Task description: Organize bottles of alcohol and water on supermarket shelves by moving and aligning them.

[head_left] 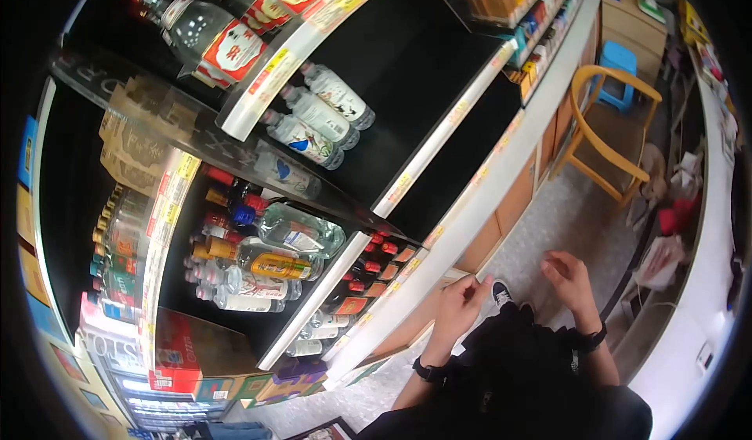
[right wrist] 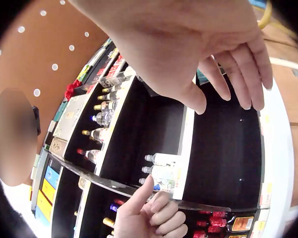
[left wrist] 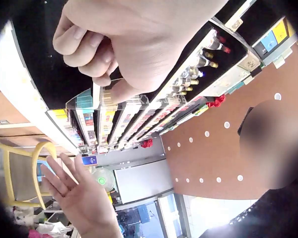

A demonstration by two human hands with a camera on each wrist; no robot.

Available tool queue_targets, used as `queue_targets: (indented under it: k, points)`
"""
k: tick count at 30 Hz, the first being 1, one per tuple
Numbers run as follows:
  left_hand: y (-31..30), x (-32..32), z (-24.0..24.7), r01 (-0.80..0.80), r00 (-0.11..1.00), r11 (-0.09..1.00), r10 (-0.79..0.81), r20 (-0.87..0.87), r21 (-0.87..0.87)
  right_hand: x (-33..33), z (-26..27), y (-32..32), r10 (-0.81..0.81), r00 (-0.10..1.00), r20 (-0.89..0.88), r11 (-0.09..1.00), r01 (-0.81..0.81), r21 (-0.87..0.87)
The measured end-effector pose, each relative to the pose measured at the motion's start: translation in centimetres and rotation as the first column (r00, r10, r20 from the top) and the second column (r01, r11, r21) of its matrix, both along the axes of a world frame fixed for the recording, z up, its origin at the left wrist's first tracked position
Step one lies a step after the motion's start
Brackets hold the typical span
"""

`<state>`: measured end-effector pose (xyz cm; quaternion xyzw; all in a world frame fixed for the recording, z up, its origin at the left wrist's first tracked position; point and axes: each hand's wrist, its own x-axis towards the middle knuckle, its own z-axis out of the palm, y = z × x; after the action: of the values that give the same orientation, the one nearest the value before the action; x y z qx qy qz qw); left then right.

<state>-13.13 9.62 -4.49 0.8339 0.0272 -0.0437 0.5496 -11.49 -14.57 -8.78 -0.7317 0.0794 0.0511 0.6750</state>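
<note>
In the head view my left hand (head_left: pixel 462 303) is raised before the lower shelf edge, fingers curled and thumb out, holding nothing. The left wrist view shows this hand (left wrist: pixel 124 44) with its fingers folded toward the palm. My right hand (head_left: pixel 570 282) is lifted over the floor to its right, empty, with fingers loosely bent. In the right wrist view the right hand's (right wrist: pixel 198 54) fingers are spread and nearly straight. The hands are apart and touch no goods. White-labelled bottles (head_left: pixel 321 115) lie on a black shelf; clear and amber bottles (head_left: pixel 270 260) are in the section beside it.
Large red-labelled bottles (head_left: pixel 227 48) are on the upper shelf. A wooden armchair (head_left: pixel 580 126) and a blue stool (head_left: pixel 619 76) stand beyond the hands. A white counter (head_left: pixel 689 330) with bags runs along the right. Cartons (head_left: pixel 176 354) sit at the lower left.
</note>
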Motion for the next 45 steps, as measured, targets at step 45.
queue_targets:
  k: [45]
  points:
    - [2.9,28.8,8.8,-0.695,0.585,0.719,0.559,0.588,0.009,42.1,14.0,19.9,0.627,0.502,0.595,0.695,-0.705,-0.137]
